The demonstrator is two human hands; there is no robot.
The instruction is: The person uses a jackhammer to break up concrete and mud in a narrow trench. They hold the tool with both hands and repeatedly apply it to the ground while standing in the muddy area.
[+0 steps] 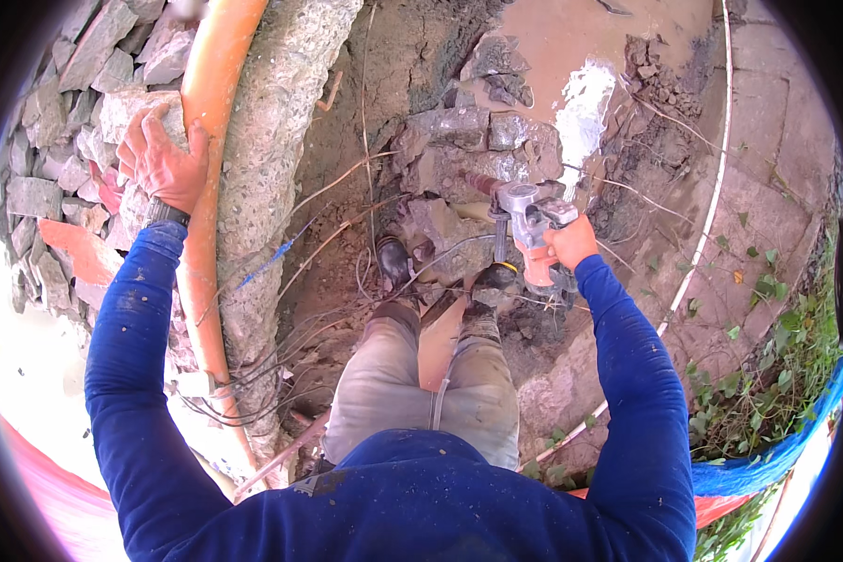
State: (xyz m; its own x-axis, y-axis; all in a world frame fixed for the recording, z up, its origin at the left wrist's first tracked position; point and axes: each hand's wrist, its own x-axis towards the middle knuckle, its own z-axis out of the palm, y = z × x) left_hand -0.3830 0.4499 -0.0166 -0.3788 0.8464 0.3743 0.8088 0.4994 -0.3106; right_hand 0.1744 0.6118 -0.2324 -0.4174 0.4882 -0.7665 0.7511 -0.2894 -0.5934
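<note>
In my right hand (pixel 571 242) is the handle of a demolition hammer (pixel 530 211), a grey and orange power tool splashed with mud. Its nose points left toward broken stone blocks (pixel 456 130); whether the bit touches them I cannot tell. My left hand (pixel 160 158), with a dark watch on the wrist, leans on a rough stone (pixel 123 112) at the pile's edge. That thumb lies against an orange plastic pipe (pixel 207 175). Below me, my dark boots (pixel 393 263) stand in the muddy trench, close to the tool.
A broken concrete edge (pixel 263 140) runs beside the pipe. Muddy water (pixel 555 42) pools ahead. Loose wires (pixel 323 190) and roots cross the trench. To the right are a white conduit (pixel 709 211), a stone wall (pixel 759 140), creepers (pixel 773 323) and blue netting (pixel 759 464).
</note>
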